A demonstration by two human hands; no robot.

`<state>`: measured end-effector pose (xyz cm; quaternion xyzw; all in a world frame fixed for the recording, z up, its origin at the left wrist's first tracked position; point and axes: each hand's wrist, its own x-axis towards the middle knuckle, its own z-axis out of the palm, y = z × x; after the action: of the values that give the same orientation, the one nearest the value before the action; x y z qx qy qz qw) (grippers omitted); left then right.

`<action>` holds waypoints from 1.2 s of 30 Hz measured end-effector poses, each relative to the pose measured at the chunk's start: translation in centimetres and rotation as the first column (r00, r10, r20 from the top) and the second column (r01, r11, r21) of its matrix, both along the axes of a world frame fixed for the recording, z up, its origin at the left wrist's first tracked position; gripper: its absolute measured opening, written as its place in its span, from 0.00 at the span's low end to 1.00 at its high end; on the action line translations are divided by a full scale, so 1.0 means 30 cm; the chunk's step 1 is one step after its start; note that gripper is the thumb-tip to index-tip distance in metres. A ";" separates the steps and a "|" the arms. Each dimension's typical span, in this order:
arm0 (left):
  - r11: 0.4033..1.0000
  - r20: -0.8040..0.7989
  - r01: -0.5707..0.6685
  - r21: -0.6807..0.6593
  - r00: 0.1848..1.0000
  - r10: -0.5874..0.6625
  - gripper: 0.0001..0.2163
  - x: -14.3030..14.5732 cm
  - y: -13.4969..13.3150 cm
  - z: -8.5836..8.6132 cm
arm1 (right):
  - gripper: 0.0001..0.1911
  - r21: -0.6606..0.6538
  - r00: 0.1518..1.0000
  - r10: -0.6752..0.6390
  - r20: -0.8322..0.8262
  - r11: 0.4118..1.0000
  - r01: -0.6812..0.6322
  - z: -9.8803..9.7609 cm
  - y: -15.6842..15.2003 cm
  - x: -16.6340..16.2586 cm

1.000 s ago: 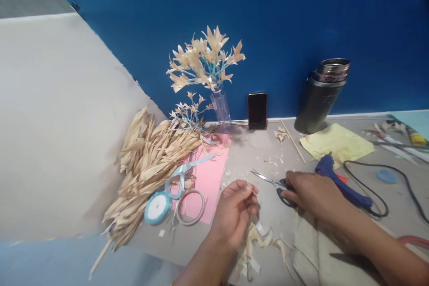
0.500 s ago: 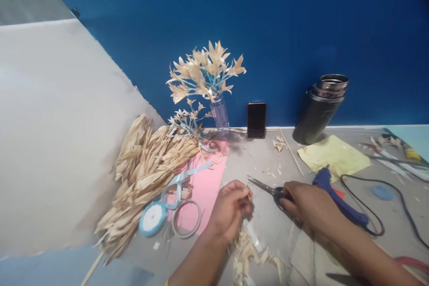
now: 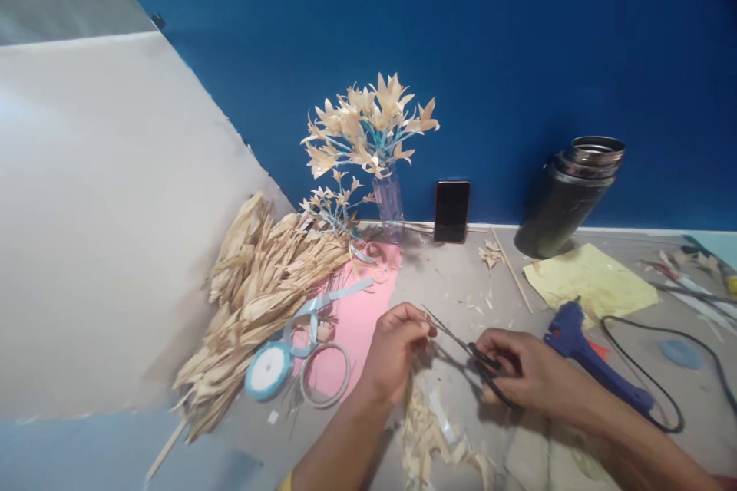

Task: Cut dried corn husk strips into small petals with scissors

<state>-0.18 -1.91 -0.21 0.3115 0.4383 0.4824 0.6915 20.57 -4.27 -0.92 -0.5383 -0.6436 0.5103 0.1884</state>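
My left hand [image 3: 404, 349] is closed, thumb and finger pinching what looks like a small pale piece of husk, mostly hidden by the fingertips. In my right hand [image 3: 521, 372] are black-handled scissors [image 3: 454, 339], fingers through the loops and the blades parted. Their tips reach to the fingertips of my left hand, around the pinched piece. Below both hands lies a pile of cut pale husk strips [image 3: 423, 430], with a white strip [image 3: 441, 416] on top.
At left lie a bundle of dried husks [image 3: 253, 299], a blue ribbon spool [image 3: 268, 370], a tape ring [image 3: 325, 374] and pink paper [image 3: 374, 299]. Behind stand husk flowers [image 3: 368, 123] in a clear vase [image 3: 390, 207], a phone [image 3: 452, 212] and a flask [image 3: 564, 203]. A glue gun [image 3: 599, 368] lies right, beside yellow paper [image 3: 593, 284].
The scissors have opened and moved left, their tips now at my left hand's fingertips. My right hand has turned, showing the handles more. The whole view has shifted slightly.
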 end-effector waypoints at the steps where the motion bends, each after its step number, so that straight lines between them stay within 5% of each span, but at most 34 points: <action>1: 1.000 -0.032 0.015 0.002 0.999 -0.015 0.02 0.004 -0.004 -0.002 | 0.09 -0.007 1.000 -0.002 -0.012 1.000 0.002 0.008 -0.003 -0.005; 11: 0.994 0.019 0.104 0.028 0.994 -0.104 0.02 -0.009 -0.022 0.020 | 0.08 -0.066 0.991 -0.054 -0.125 0.997 0.046 -0.004 -0.010 -0.012; 14: 0.995 0.064 0.097 -0.018 0.993 -0.096 0.04 -0.015 -0.025 0.020 | 0.10 0.155 0.991 -0.091 0.101 0.985 0.074 -0.032 0.000 -0.017; 17: 0.992 0.139 0.096 -0.080 0.987 -0.085 0.08 -0.015 -0.026 0.013 | 0.06 0.345 0.919 -0.109 0.379 0.938 -0.031 -0.061 0.006 -0.017; 23: 0.954 0.407 0.178 -0.240 0.911 -0.068 0.11 0.008 -0.034 0.000 | 0.08 0.352 0.794 -0.122 0.595 0.928 -0.122 -0.089 -0.010 -0.011; 31: 0.899 0.587 0.294 -0.325 0.808 -0.052 0.09 0.049 -0.073 0.009 | 0.06 0.322 0.877 -0.063 0.476 0.941 -0.107 -0.085 0.000 0.004; 36: 0.924 0.580 0.269 -0.273 0.812 -0.065 0.11 0.066 -0.092 0.004 | 0.06 0.555 0.969 -0.127 0.211 0.832 -0.012 -0.026 -0.033 -0.025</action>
<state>1.79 -4.68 -0.09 0.0690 0.2635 0.4050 0.8728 19.81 -5.24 -1.70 -0.5376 -0.7647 0.2284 0.2720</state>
